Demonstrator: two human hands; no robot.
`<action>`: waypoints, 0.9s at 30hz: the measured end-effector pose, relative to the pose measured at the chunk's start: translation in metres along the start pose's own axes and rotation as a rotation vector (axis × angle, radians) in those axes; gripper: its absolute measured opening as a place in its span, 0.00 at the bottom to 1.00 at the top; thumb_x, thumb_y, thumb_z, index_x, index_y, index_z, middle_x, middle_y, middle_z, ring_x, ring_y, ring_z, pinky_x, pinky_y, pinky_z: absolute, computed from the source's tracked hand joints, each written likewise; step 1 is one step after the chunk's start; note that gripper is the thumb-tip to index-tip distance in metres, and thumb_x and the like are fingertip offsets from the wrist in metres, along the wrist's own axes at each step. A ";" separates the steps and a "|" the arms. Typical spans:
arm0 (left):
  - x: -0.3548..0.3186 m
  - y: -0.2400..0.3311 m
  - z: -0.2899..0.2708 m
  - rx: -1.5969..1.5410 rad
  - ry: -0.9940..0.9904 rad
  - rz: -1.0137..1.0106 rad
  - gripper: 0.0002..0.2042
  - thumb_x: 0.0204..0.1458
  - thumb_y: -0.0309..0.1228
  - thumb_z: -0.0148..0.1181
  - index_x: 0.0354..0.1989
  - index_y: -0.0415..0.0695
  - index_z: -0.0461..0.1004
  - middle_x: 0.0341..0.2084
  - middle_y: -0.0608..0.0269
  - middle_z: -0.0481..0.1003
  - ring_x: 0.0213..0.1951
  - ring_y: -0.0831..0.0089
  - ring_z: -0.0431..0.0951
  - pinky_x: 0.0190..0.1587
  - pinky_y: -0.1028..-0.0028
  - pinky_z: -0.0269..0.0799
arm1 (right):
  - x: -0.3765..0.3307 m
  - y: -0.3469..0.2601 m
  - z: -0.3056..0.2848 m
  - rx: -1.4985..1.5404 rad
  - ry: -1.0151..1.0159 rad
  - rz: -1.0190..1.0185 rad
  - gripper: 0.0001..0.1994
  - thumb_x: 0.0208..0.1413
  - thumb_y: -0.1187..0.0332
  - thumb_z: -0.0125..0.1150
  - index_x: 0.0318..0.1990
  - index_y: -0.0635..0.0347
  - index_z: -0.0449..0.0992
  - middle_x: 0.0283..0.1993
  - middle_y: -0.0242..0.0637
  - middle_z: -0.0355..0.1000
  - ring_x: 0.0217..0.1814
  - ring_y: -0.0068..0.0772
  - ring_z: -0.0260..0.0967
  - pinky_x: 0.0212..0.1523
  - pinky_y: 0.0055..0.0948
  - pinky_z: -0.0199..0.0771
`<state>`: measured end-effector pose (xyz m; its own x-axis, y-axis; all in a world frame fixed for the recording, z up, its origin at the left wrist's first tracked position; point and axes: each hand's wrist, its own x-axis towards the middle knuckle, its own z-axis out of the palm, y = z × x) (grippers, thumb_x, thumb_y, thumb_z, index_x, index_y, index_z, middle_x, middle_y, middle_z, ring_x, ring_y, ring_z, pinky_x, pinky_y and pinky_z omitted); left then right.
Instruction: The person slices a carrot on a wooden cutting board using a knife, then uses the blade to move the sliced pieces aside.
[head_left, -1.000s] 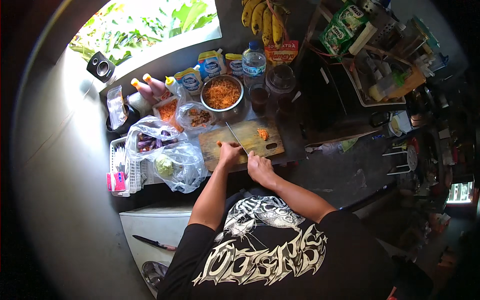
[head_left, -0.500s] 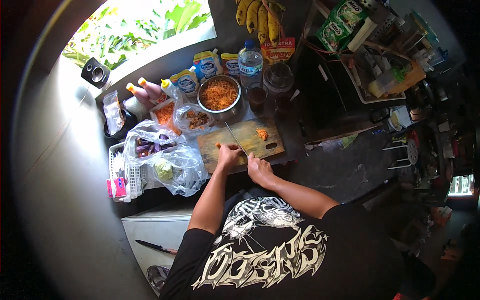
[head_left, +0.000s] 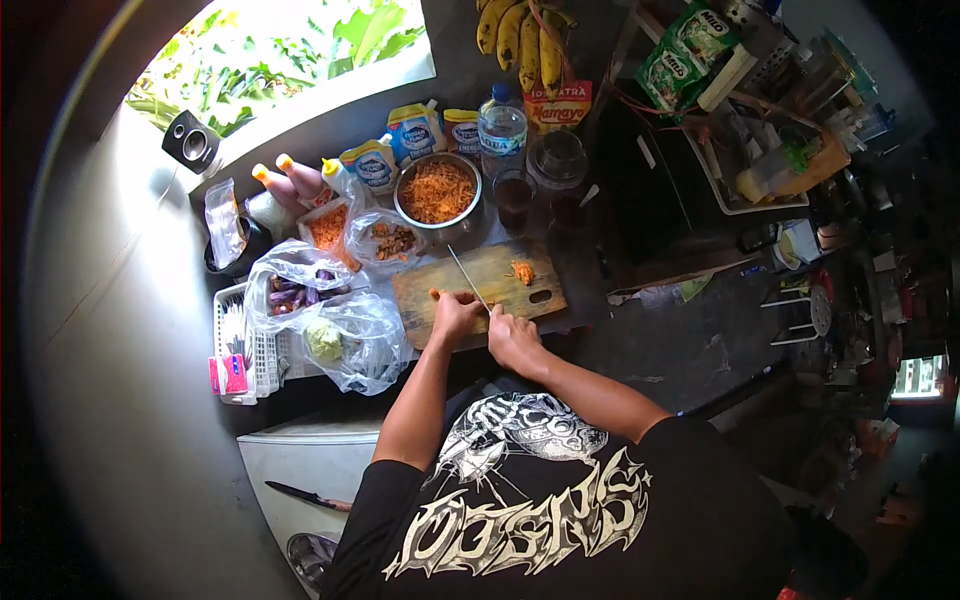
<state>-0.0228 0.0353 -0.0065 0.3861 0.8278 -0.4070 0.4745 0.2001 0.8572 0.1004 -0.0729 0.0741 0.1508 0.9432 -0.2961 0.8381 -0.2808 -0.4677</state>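
On the wooden cutting board [head_left: 412, 285], my left hand [head_left: 457, 316] is closed around a carrot [head_left: 434, 294]. Only its orange end shows past the fingers. My right hand [head_left: 514, 339] grips a kitchen knife [head_left: 466, 271] by its handle. The long thin blade slants away to the far left, close beside my left fingers; contact with the carrot cannot be made out. A small heap of carrot strips [head_left: 522, 271] lies at the board's right, near its handle slot. Behind the board stands a metal pot [head_left: 479, 198] heaped with shredded carrot [head_left: 436, 190].
Left of the board are plastic bags with a pale green cabbage [head_left: 324, 341] and purple eggplants [head_left: 291, 297], plus a white basket [head_left: 264, 350]. A water bottle [head_left: 501, 135] and a dark drink glass [head_left: 514, 196] stand behind. Another knife [head_left: 305, 495] lies lower left.
My right hand and the knife have shifted slightly left, nearer my left hand. My left hand stays on the carrot, and the heap of strips looks much the same.
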 end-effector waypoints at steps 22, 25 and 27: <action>-0.001 -0.002 -0.001 0.019 0.029 -0.019 0.13 0.53 0.29 0.65 0.41 0.31 0.82 0.33 0.56 0.84 0.32 0.75 0.81 0.36 0.72 0.75 | -0.003 0.000 0.016 -0.145 0.066 -0.041 0.07 0.62 0.71 0.47 0.41 0.66 0.69 0.30 0.55 0.79 0.35 0.55 0.81 0.35 0.49 0.82; -0.001 -0.001 0.000 -0.005 0.036 -0.039 0.14 0.49 0.30 0.65 0.39 0.32 0.82 0.33 0.50 0.84 0.34 0.68 0.84 0.40 0.69 0.78 | -0.003 -0.001 0.015 -0.140 0.065 -0.042 0.06 0.61 0.72 0.46 0.41 0.66 0.68 0.30 0.57 0.78 0.34 0.57 0.80 0.35 0.51 0.81; -0.003 0.005 0.001 -0.015 0.020 -0.035 0.14 0.49 0.30 0.65 0.39 0.32 0.82 0.33 0.50 0.84 0.34 0.68 0.84 0.40 0.69 0.77 | -0.003 0.002 0.015 -0.122 0.054 -0.033 0.06 0.60 0.73 0.46 0.40 0.66 0.66 0.31 0.59 0.78 0.35 0.59 0.80 0.36 0.52 0.81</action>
<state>-0.0211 0.0330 -0.0011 0.3532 0.8304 -0.4309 0.4753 0.2375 0.8472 0.0940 -0.0784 0.0616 0.1475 0.9607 -0.2350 0.9000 -0.2289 -0.3709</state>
